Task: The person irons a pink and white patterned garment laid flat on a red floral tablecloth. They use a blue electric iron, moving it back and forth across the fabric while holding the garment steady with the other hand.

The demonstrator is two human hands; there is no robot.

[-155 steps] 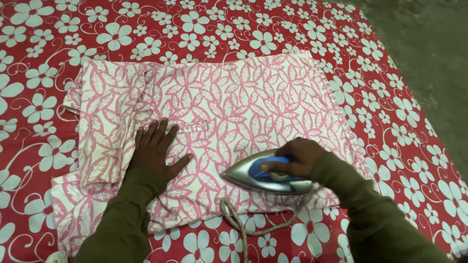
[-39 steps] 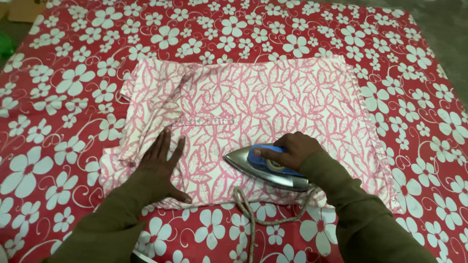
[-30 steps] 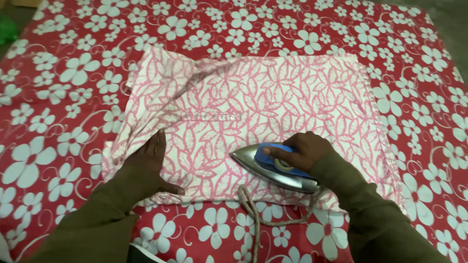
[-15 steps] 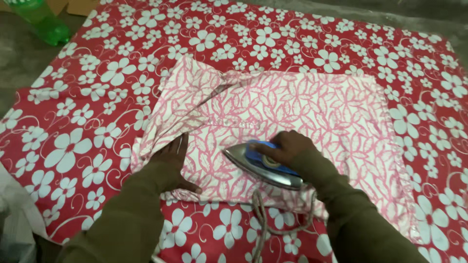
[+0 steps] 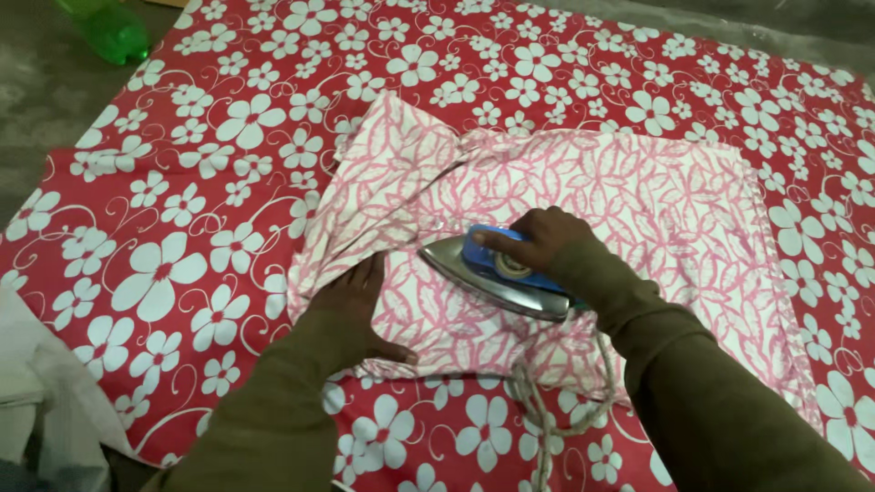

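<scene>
Pink-and-white leaf-print cotton garment — spread at centre frame on a red bedsheet with white flowers, its left portion folded and creased.

Silver electric iron with blue handle — resting on the garment at centre, tip pointing left; right hand closed around the handle.

Left hand — open, palm flat on the garment's lower left edge, just beside the iron's tip.

Braided fabric-covered cord — trailing from the iron's rear to the bottom edge.

Green plastic bottle — upper left corner, on grey floor.

White cloth — lower left edge.
</scene>
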